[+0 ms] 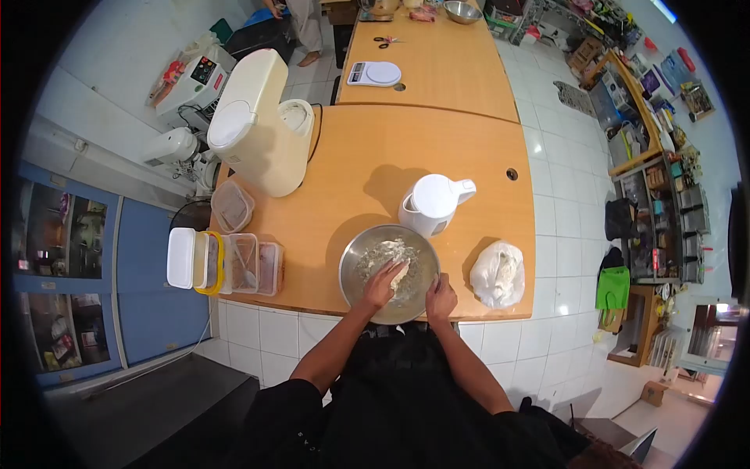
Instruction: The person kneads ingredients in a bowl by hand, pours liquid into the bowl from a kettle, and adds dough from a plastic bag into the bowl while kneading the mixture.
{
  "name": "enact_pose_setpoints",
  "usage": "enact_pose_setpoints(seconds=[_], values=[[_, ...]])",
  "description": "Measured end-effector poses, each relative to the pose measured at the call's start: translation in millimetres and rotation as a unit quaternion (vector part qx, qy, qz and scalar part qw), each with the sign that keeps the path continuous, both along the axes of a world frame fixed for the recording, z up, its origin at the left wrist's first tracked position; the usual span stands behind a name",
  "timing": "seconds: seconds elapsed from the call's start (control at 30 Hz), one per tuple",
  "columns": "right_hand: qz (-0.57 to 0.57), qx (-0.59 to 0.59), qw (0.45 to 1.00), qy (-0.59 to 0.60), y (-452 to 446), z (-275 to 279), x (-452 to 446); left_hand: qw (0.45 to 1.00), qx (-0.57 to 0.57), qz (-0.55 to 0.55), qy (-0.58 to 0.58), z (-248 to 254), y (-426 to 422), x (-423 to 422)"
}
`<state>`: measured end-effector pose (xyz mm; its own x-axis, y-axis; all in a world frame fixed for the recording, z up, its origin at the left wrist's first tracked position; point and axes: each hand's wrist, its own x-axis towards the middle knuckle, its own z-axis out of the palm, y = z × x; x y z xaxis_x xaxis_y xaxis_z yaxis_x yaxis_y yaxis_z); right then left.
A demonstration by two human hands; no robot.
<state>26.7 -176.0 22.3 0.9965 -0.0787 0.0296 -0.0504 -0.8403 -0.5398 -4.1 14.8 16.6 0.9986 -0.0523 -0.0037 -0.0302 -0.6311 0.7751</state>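
A steel mixing bowl (349, 273) stands near the table's front edge, with crumbly, floury dough (397, 252) inside. My left hand (380, 286) reaches into it, fingers stretched out and pressed onto the dough; the fingertips are partly hidden in it. On the bowl's right side, my right hand (441, 298) is closed around the rim. Just behind the bowl is a white electric kettle (434, 197), its handle pointing right. A white plastic bag of flour (498, 275) sits to the right of my right hand.
Plastic containers (258, 264) line the left front edge, one holding a spoon. Behind them stands a large cream stand mixer (254, 125). Farther back on the table (437, 125) are a kitchen scale (375, 73), scissors (384, 41) and another metal bowl (462, 11). Another person's legs (306, 31) show behind.
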Motion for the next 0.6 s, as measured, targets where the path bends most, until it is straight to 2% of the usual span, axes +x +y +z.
enact_pose_setpoints(seconds=[0.03,0.13,0.23,0.33,0.43,0.57,0.6], values=[[-0.003,-0.001,1.000,0.001,1,0,-5,1.000,0.022,0.005,-0.019,2,3,-6],[-0.014,-0.004,1.000,-0.004,2,1,-2,0.998,-0.014,0.052,-0.015,21,12,-13],[-0.014,-0.004,1.000,0.012,2,5,-6,0.993,0.044,0.005,0.110,20,5,-11],[-0.014,0.009,1.000,0.009,6,7,0,0.990,-0.051,-0.105,0.076,7,-2,-19],[-0.007,-0.001,1.000,-0.002,2,4,1,0.989,-0.028,-0.131,0.058,2,-13,-23],[0.006,0.011,1.000,-0.017,3,2,2,1.000,-0.003,-0.020,0.001,12,-7,-8],[0.009,0.013,0.999,-0.029,1,2,3,1.000,-0.010,0.011,-0.006,35,-4,-4]])
